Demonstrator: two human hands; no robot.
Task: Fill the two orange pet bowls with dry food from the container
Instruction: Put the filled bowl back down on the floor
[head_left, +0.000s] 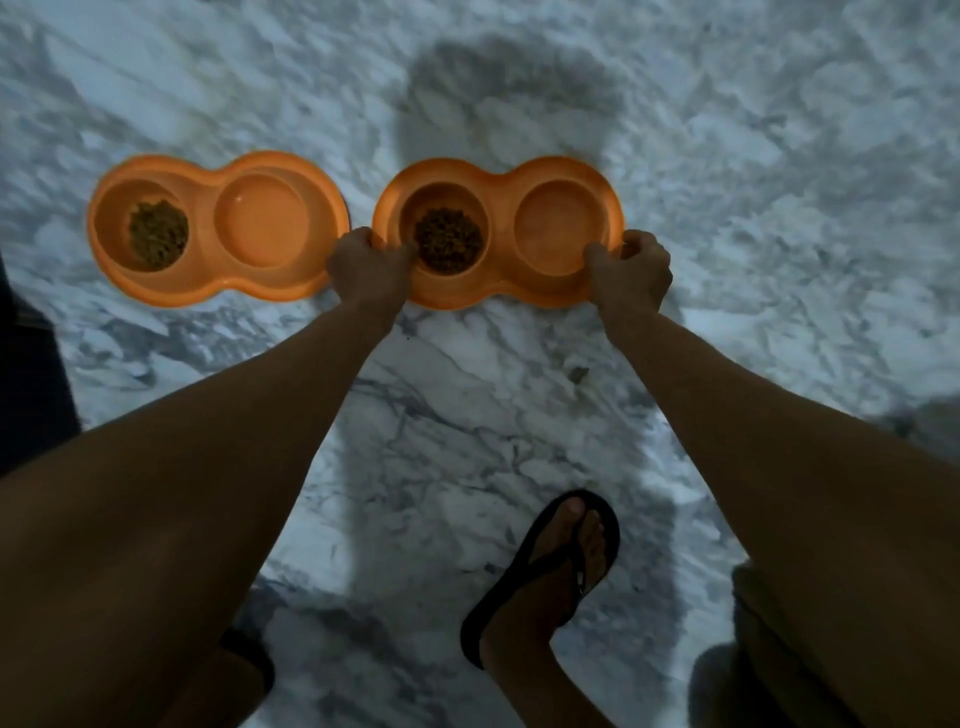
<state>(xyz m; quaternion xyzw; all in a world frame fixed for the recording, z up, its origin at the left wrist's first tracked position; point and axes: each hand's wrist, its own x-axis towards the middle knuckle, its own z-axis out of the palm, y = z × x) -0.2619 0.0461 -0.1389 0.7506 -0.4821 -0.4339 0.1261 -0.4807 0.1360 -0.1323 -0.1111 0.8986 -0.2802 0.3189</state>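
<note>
Head view shows your left hand (369, 270) and right hand (631, 273) each gripping an end of the right double pet bowl (498, 234) on the marble floor (727, 156), kibble (448, 240) in its left cup, beside the left double pet bowl (218, 228).

Two orange pet bowls (218, 228) (498, 234) look like smooth, slightly glossy plastic. The floor (779, 156) is polished grey-veined marble.

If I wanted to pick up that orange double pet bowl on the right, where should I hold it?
Take the right-hand orange plastic double bowl by its two short rounded ends, one grip each, coming from the near side. The left hand and right hand hold it so now. It is long, with dry kibble in one well, so probably two end holds keep it level.
</note>
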